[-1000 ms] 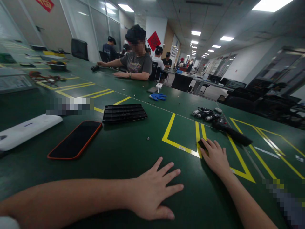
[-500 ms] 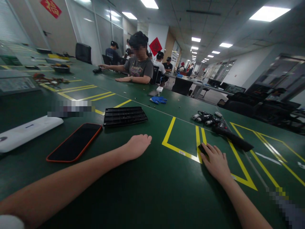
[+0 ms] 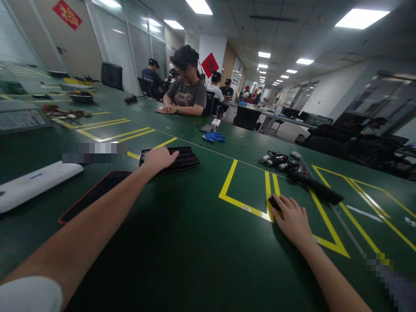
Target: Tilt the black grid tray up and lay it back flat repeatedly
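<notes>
The left hand (image 3: 159, 157) reaches far forward and lies palm down on the near left end of a black tray (image 3: 169, 158), fingers loosely together and resting on its top rather than gripping it. The tray is a flat, ribbed plastic piece with rows of narrow slots, lying on the green table (image 3: 201, 242) just beyond a phone (image 3: 94, 196). The right hand (image 3: 292, 219) is flat on the table with fingers slightly spread, its fingertips touching a small black object (image 3: 274, 202) that sits at the corner of the yellow tape lines (image 3: 242, 207); what that object is cannot be told. The phone has a dark glossy screen and an orange-red rim, and the left forearm crosses over part of it. To its left lies a smooth white oblong case (image 3: 35, 185). Beyond the right hand rests a long black tool (image 3: 316, 188) next to a bunch of small metal cylinders and cables (image 3: 279, 159). A blue glove (image 3: 212, 137) lies farther off. A seated person (image 3: 183, 93) rests both hands on the same table. A red sign (image 3: 66, 14) on the wall carries a gold character, too blurred to read.
</notes>
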A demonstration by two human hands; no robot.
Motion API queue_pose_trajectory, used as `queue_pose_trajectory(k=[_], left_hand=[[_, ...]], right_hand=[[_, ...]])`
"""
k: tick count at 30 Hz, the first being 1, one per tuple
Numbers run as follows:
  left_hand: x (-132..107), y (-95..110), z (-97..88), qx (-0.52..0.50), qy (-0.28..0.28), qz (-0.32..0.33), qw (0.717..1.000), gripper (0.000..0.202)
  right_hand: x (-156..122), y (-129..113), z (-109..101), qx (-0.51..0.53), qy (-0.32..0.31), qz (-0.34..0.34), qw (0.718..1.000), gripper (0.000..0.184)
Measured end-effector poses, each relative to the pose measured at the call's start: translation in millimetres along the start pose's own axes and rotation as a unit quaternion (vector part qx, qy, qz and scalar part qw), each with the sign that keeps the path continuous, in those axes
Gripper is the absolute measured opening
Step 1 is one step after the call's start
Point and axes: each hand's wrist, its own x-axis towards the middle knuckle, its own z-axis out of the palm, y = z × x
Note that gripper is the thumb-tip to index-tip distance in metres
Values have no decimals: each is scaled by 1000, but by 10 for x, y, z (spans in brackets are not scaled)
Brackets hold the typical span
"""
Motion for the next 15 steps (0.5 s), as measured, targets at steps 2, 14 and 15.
queue_pose_trajectory(k=[2,14,15], left_hand=[[83,-15,52,143,-9,19,989,54],[5,43,255,283,-89,138,945,47],[-70,45,284,280,-84,159,943,46]], right_hand=[[3,6,-4,4,-3,1,1000,57],[20,37,-4,66,39,36,996,64],[32,44,-3,86,38,38,995,63]])
